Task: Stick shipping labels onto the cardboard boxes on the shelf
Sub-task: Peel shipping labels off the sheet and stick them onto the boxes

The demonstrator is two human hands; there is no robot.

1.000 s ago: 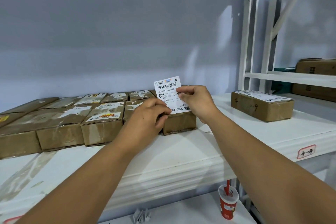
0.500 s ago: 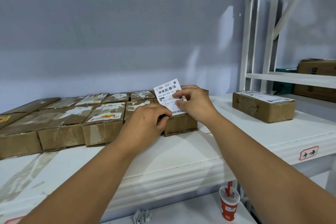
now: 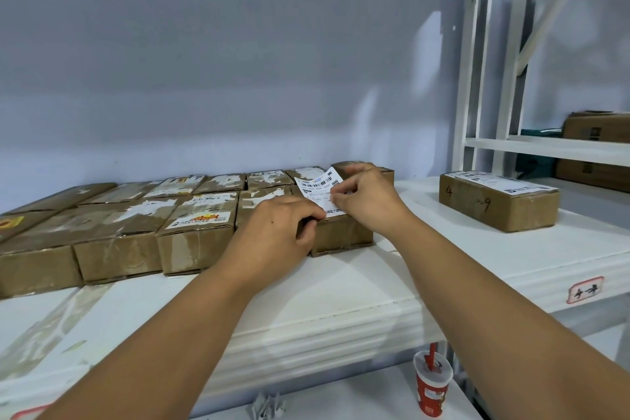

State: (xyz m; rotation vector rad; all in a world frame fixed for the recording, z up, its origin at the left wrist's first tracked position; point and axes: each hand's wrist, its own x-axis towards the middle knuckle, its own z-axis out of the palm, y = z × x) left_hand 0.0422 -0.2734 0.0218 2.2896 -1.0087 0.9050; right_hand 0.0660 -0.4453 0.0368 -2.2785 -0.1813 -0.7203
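two rows of worn brown cardboard boxes with torn white label scraps fill the left of the white metal shelf, touching side by side. just right of them the left hand has its fingers curled, thumb and forefinger pinching the near corner of the white barcode-printed shipping label at the front top edge of the end brown cardboard box. the label's far end is lifted off the box top, but it slants much lower than a second ago, when it stood nearly upright. the right hand pinches the label's right edge and has sunk with it toward the box. well apart to the right sits a brown cardboard box marked with a handwritten 4, already labelled on top. below, a red and white paper cup with a red straw stands on a lower surface.
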